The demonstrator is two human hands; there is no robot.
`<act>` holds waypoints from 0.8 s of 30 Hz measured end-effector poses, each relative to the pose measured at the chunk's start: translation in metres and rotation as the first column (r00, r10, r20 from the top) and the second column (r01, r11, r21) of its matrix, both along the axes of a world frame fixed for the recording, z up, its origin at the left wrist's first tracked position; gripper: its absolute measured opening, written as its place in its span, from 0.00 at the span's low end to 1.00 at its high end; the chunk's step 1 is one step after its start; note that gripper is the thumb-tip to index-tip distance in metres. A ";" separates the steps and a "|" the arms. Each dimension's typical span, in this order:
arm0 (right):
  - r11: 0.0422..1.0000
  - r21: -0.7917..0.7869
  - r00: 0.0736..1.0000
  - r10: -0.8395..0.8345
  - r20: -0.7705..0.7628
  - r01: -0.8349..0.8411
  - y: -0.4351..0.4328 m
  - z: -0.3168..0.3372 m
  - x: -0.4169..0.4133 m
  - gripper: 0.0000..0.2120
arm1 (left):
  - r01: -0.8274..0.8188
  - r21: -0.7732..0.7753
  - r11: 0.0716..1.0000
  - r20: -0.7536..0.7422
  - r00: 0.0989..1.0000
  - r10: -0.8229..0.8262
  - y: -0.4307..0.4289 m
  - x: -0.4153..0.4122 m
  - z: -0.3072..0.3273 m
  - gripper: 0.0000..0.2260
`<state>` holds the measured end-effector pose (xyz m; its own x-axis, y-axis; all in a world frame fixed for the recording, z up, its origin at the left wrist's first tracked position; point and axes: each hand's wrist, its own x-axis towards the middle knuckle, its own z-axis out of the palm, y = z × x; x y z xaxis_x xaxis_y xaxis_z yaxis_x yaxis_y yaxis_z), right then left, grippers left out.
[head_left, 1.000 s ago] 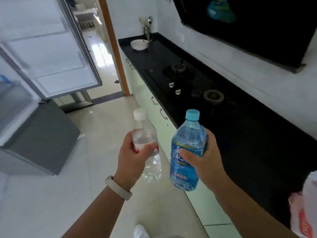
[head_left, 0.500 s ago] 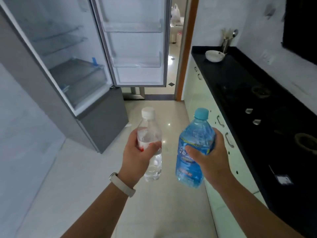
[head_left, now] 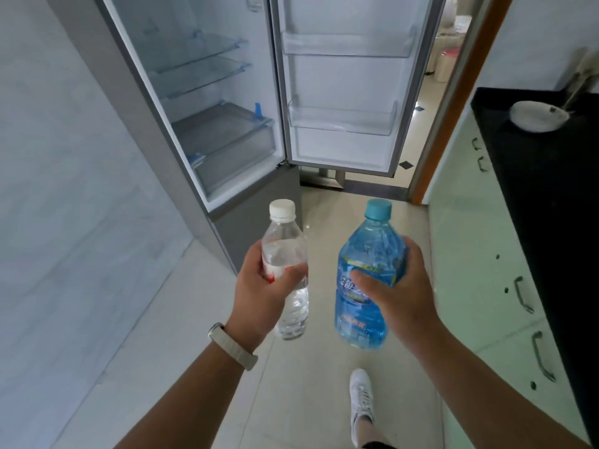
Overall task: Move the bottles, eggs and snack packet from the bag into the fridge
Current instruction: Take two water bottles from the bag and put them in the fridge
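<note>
**Fingers (head_left: pixel 412 254) curled round a bottle in each hand, fridge open ahead**

Head view: the left hand (head_left: pixel 259 299) grips a clear bottle (head_left: pixel 285 247) at its labelled waist, thumb across the front and white cap up. The right hand (head_left: pixel 402 296) holds a larger blue bottle (head_left: pixel 369 247) the same way, around the upper label, and it stands close to upright. The two bottles are near each other but apart, carried in mid-air above the floor.

The fridge (head_left: pixel 139 102) stands open from eleven to twelve o'clock. Its glass shelves (head_left: pixel 201 47) sit at eleven, with a clear drawer (head_left: pixel 227 147) below them. The door (head_left: pixel 343 150) is swung out at twelve and carries a lower door bin (head_left: pixel 343 119). A dark counter (head_left: pixel 551 189) runs along at two o'clock. No bag, eggs or snack packet are in view.

Both bottles look full or nearly so, so they should feel weighty for their size, the blue one more so. Thin plastic walls will probably give a little under a squeeze, and a smooth label can slip. A mid-body wrap just under the shoulder seems the soundest hold. It keeps each base free to go down first into a door bin or onto a shelf. Neither bottle looks fragile.
</note>
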<state>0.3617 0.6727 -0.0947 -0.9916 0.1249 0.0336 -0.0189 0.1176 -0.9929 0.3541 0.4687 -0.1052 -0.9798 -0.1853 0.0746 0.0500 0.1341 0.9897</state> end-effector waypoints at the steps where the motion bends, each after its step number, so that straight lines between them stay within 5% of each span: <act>1: 1.000 -0.004 1.000 0.025 -0.002 -0.025 0.004 0.000 -0.018 0.30 | -0.015 -0.007 1.000 0.001 1.000 0.015 0.004 -0.015 0.001 0.21; 13: 0.981 -0.017 0.982 0.191 0.004 -0.191 0.068 0.008 -0.201 0.31 | -0.097 -0.068 0.993 -0.034 0.995 0.095 0.063 -0.168 0.023 0.27; 24: 0.972 -0.078 0.973 0.225 0.055 -0.220 0.036 0.006 -0.319 0.32 | -0.184 -0.077 0.980 -0.020 0.983 0.183 0.017 -0.257 0.018 0.24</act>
<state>0.0425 0.7086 -0.0884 -0.9946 -0.0992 -0.0309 0.0264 0.0470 -0.9985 0.0974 0.4861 -0.0873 -0.9285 -0.3552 0.1080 0.0297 0.2191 0.9753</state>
